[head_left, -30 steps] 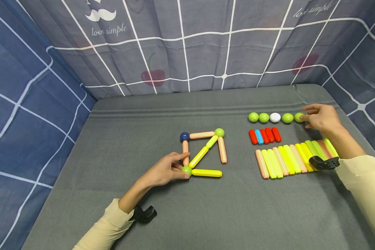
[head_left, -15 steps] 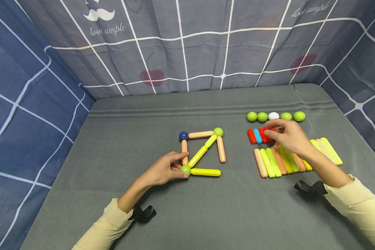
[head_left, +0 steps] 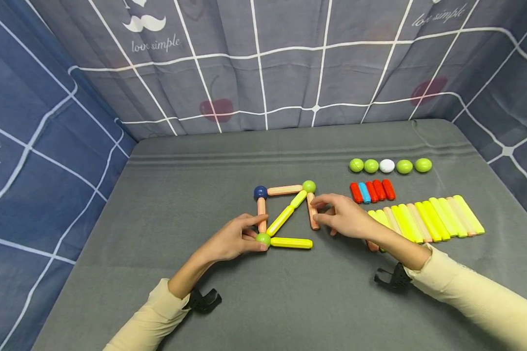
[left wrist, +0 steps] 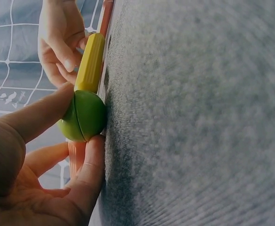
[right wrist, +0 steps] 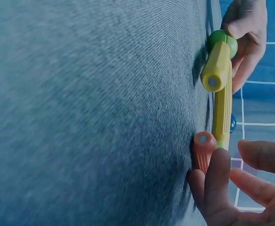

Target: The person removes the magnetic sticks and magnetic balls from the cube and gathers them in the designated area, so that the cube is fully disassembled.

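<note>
A shape of rods and balls lies on the grey cloth. My left hand point(head_left: 230, 239) pinches the green ball point(left wrist: 82, 115) at its near left corner between thumb and fingers. From that ball run a salmon rod point(head_left: 261, 207), a yellow rod point(head_left: 292, 243) and a diagonal of yellow rods point(head_left: 280, 220). A dark blue ball point(head_left: 260, 192) and another green ball point(head_left: 309, 186) form the far corners, joined by a salmon rod point(head_left: 284, 190). My right hand point(head_left: 344, 217) is at the right-hand salmon rod point(right wrist: 204, 148), fingertips right beside it, thumb apart from it.
Right of the shape, a row of green balls point(head_left: 404, 166) with one white ball point(head_left: 387, 165) lies at the back. Before it are short red rods point(head_left: 379, 189) and a blue one point(head_left: 364, 192), then a long row of yellow and salmon rods point(head_left: 435, 219). Patterned curtains point(head_left: 285, 73) surround the table.
My right hand has left the far-right green ball and swept left and nearer, over the short red rods, to the shape's right-hand salmon rod. The left hand has kept its pinch on the green ball.
</note>
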A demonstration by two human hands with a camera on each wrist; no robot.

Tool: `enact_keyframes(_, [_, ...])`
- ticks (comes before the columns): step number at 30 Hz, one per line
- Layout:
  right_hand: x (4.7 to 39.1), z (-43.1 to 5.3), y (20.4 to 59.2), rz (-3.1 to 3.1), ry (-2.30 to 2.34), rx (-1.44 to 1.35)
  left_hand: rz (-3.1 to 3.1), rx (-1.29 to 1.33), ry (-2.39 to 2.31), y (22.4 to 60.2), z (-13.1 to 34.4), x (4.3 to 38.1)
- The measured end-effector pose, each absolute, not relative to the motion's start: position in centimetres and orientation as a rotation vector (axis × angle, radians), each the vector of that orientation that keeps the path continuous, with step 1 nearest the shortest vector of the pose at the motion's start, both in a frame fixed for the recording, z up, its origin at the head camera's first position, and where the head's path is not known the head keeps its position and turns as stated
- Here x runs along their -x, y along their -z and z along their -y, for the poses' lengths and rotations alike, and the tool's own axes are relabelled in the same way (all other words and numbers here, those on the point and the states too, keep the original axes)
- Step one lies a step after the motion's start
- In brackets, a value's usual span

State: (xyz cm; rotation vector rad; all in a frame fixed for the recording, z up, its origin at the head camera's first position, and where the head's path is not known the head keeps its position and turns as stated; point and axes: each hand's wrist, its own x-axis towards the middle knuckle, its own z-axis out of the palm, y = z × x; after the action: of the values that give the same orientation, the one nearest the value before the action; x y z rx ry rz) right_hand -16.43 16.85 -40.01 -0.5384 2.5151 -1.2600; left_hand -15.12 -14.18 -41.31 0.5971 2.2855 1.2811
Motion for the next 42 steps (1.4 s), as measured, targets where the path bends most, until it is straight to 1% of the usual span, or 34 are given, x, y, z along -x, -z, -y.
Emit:
enact_keyframes(8, [17.2, -15.2, 40.5, -2.579, 1.124, 0.604, -2.305, -0.623, -1.270, 41.3, 14.3, 15.1])
enact_keyframes(17, [17.3, -14.7, 40.7, -2.614, 1.049, 0.507, -2.300, -0.629, -1.271, 41.3, 14.2, 15.0])
enact_keyframes(27, [17.0, -14.8, 41.2, -2.403, 1.387, 0.399, -2.298, -0.620, -1.279, 41.6, 14.3, 15.1])
enact_keyframes(42, [16.4, -15.5, 41.0, -2.328, 1.497, 0.343, -2.299, -0.638, -1.272, 41.5, 14.2, 15.1])
